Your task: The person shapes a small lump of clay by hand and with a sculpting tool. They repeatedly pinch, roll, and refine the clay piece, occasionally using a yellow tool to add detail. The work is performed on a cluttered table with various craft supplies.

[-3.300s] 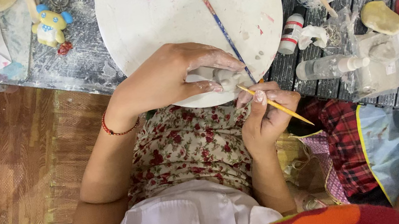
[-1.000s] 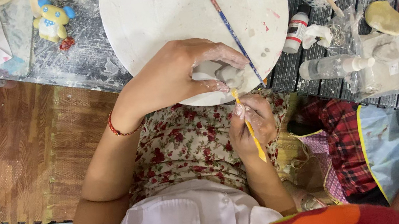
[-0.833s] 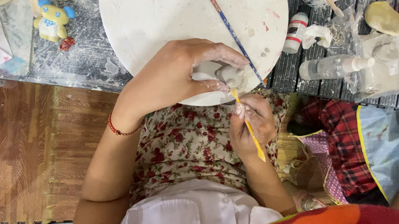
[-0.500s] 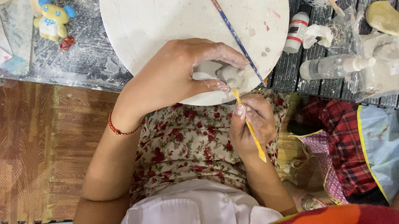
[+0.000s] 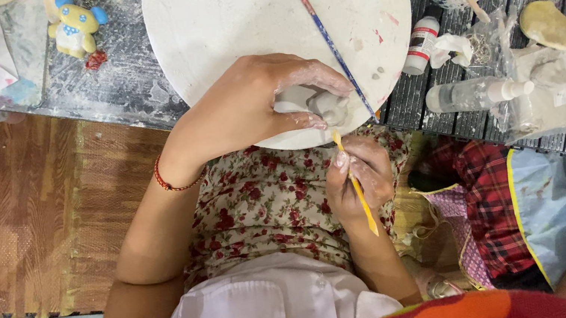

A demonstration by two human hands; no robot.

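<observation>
Looking down from the head camera, I see the left hand (image 5: 255, 103) curled around a small lump of pale grey clay (image 5: 312, 104), fingers closed on it, pressing it against the near edge of a round white work board (image 5: 223, 17) at about six o'clock on that board. The right hand (image 5: 358, 177) sits just below, at five o'clock from the clay, pinched shut on a thin yellow modelling stick (image 5: 356, 189). A few seconds ago that stick pointed out toward four o'clock, well clear of the clay; it now stands nearly upright with its tip touching the clay's underside, and it has held there for the past second, so I judge fine shaping is under way. A long blue-handled paintbrush (image 5: 323, 31) lies across the board toward twelve o'clock. At ten o'clock a small yellow and blue toy figure (image 5: 74, 25) rests on the grey table. At three o'clock another person's red checked clothing (image 5: 490, 202) shows.
</observation>
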